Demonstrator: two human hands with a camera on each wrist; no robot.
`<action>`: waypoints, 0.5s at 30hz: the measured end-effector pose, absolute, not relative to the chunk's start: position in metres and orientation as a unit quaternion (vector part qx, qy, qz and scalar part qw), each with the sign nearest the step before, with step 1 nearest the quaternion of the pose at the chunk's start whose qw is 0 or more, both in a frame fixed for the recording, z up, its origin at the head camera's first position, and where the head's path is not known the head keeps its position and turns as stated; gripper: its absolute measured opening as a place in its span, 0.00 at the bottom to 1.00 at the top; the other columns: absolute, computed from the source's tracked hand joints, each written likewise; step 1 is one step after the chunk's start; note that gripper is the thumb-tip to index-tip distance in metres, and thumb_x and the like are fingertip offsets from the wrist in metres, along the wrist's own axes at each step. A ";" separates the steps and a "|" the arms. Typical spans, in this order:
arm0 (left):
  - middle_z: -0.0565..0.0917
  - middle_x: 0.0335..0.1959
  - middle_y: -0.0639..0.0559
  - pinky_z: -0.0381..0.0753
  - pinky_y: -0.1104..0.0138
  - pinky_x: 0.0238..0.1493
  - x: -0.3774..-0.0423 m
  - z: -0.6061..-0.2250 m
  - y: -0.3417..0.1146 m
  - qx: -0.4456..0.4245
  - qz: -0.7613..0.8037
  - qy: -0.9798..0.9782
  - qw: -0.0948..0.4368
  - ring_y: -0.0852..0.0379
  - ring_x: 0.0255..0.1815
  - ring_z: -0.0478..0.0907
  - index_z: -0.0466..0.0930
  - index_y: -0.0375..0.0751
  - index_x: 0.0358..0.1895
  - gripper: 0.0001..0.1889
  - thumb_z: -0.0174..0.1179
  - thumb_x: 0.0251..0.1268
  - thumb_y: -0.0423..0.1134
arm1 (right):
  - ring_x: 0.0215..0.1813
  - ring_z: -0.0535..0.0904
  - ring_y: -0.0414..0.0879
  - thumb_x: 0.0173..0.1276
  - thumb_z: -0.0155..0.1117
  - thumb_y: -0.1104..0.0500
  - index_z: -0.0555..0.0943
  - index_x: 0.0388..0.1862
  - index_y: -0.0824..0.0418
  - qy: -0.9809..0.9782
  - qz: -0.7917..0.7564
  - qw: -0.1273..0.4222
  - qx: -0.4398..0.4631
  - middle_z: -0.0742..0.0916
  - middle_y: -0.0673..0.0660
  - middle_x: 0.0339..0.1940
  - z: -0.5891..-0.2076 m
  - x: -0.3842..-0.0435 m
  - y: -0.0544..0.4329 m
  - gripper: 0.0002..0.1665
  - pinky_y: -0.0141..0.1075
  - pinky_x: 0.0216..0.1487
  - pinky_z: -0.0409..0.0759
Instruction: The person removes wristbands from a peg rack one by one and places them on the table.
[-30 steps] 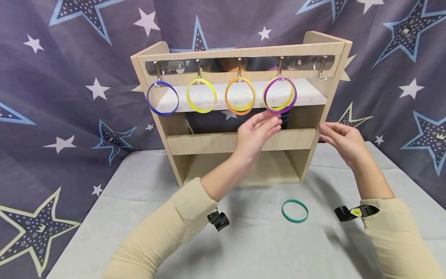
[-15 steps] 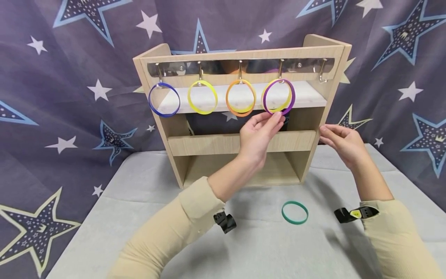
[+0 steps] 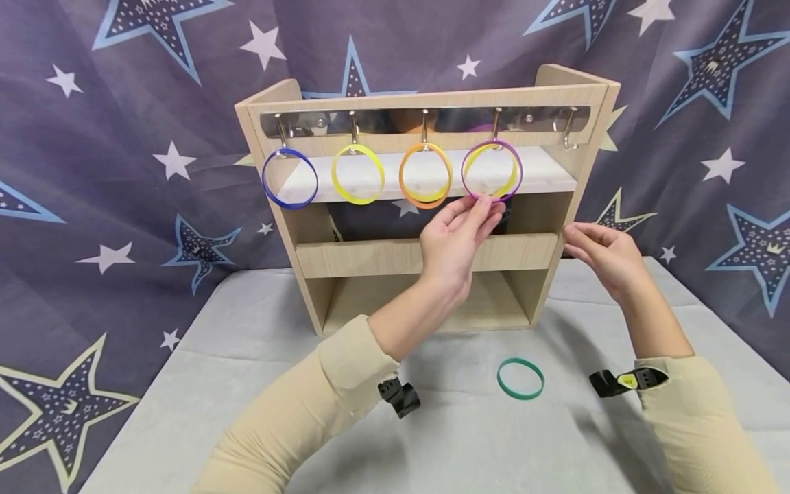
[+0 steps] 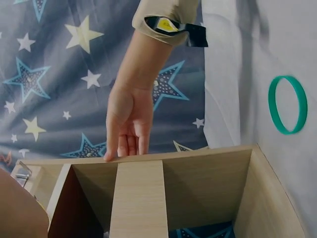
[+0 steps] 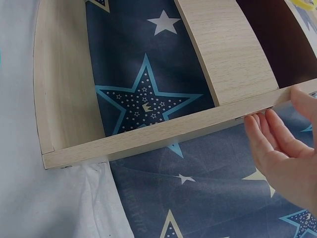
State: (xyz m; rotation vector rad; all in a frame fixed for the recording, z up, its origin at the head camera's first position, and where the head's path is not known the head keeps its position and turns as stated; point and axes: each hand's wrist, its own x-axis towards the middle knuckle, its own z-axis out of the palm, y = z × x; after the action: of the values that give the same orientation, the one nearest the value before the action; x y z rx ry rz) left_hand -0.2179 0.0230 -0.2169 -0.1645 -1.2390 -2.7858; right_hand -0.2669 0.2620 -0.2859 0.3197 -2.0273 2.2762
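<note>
My left hand [image 3: 453,243] pinches the lower edge of a purple ring [image 3: 520,180] at the fourth hook [image 3: 496,123]. Its top overlaps the hook's end. A yellow ring [image 3: 513,180] shows inside the purple one. My right hand [image 3: 607,254] holds the right side panel of the wooden shelf [image 3: 364,257]; in the right wrist view the thumb [image 5: 303,101] lies on the front edge and the fingertips touch the outer face. From the left wrist, the rings are mostly hidden behind the near hand.
A blue ring [image 3: 265,180], a yellow ring [image 3: 335,180] and an orange ring [image 3: 403,180] hang on the hooks to the left. The rightmost hook [image 3: 569,130] is bare. A green ring [image 3: 520,396] lies on the grey cloth-covered table [image 3: 457,439], in front of the shelf.
The purple ring has shifted slightly left and back, now overlapping the hook and yellow ring more closely. My left hand moved with it, its thumb now on the ring. My right hand stays at the panel.
</note>
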 end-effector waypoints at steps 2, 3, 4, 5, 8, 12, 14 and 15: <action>0.86 0.34 0.42 0.88 0.66 0.49 -0.218 -0.216 0.023 -0.053 -0.916 -0.396 0.038 0.59 0.33 0.85 0.79 0.33 0.39 0.04 0.62 0.62 0.28 | 0.40 0.83 0.27 0.68 0.61 0.62 0.83 0.36 0.48 -0.661 0.742 0.040 0.105 0.88 0.39 0.35 -0.286 -0.267 0.262 0.08 0.16 0.45 0.82; 0.85 0.32 0.44 0.88 0.67 0.49 -0.218 -0.215 0.023 -0.053 -0.918 -0.391 0.036 0.59 0.32 0.85 0.79 0.33 0.38 0.04 0.61 0.62 0.28 | 0.40 0.83 0.27 0.68 0.61 0.62 0.83 0.36 0.48 -0.660 0.743 0.040 0.105 0.88 0.39 0.35 -0.286 -0.267 0.262 0.08 0.16 0.45 0.82; 0.85 0.31 0.46 0.88 0.67 0.49 -0.218 -0.214 0.023 -0.054 -0.921 -0.385 0.034 0.59 0.32 0.85 0.79 0.33 0.38 0.03 0.61 0.62 0.28 | 0.40 0.83 0.27 0.68 0.61 0.62 0.83 0.36 0.48 -0.660 0.743 0.041 0.106 0.87 0.39 0.35 -0.286 -0.267 0.262 0.08 0.16 0.45 0.82; 0.85 0.30 0.47 0.88 0.67 0.48 -0.218 -0.214 0.023 -0.055 -0.923 -0.380 0.034 0.59 0.32 0.85 0.79 0.33 0.38 0.03 0.61 0.62 0.27 | 0.40 0.83 0.27 0.68 0.61 0.62 0.83 0.36 0.49 -0.659 0.743 0.042 0.107 0.87 0.39 0.35 -0.286 -0.267 0.262 0.08 0.16 0.45 0.82; 0.84 0.28 0.48 0.87 0.67 0.48 -0.219 -0.213 0.023 -0.063 -0.927 -0.367 0.035 0.60 0.31 0.85 0.78 0.30 0.40 0.05 0.60 0.62 0.25 | 0.41 0.83 0.27 0.68 0.61 0.62 0.83 0.36 0.48 -0.660 0.743 0.043 0.108 0.87 0.39 0.35 -0.286 -0.267 0.262 0.08 0.16 0.45 0.82; 0.84 0.29 0.49 0.87 0.66 0.49 -0.218 -0.211 0.021 -0.075 -0.928 -0.364 0.033 0.60 0.31 0.85 0.78 0.27 0.44 0.08 0.59 0.63 0.25 | 0.41 0.83 0.27 0.68 0.62 0.61 0.83 0.36 0.48 -0.664 0.739 0.043 0.107 0.87 0.39 0.35 -0.286 -0.266 0.262 0.07 0.16 0.45 0.82; 0.84 0.29 0.49 0.87 0.65 0.50 -0.217 -0.211 0.021 -0.081 -0.926 -0.369 0.030 0.60 0.30 0.85 0.79 0.28 0.44 0.08 0.59 0.63 0.25 | 0.41 0.83 0.27 0.68 0.62 0.61 0.83 0.36 0.48 -0.666 0.737 0.043 0.106 0.87 0.39 0.35 -0.286 -0.266 0.261 0.07 0.16 0.45 0.82; 0.84 0.29 0.49 0.87 0.65 0.50 -0.216 -0.211 0.020 -0.083 -0.925 -0.371 0.028 0.60 0.30 0.85 0.79 0.29 0.43 0.07 0.59 0.63 0.25 | 0.41 0.83 0.27 0.68 0.62 0.61 0.83 0.36 0.48 -0.667 0.736 0.043 0.105 0.87 0.39 0.35 -0.286 -0.266 0.261 0.07 0.16 0.45 0.82</action>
State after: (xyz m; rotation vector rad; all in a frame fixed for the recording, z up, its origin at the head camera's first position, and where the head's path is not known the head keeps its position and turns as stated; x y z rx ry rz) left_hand -0.2165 0.0202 -0.2108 -0.2562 -1.1440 -2.8552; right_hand -0.2660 0.2612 -0.2858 0.3220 -2.0408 2.2510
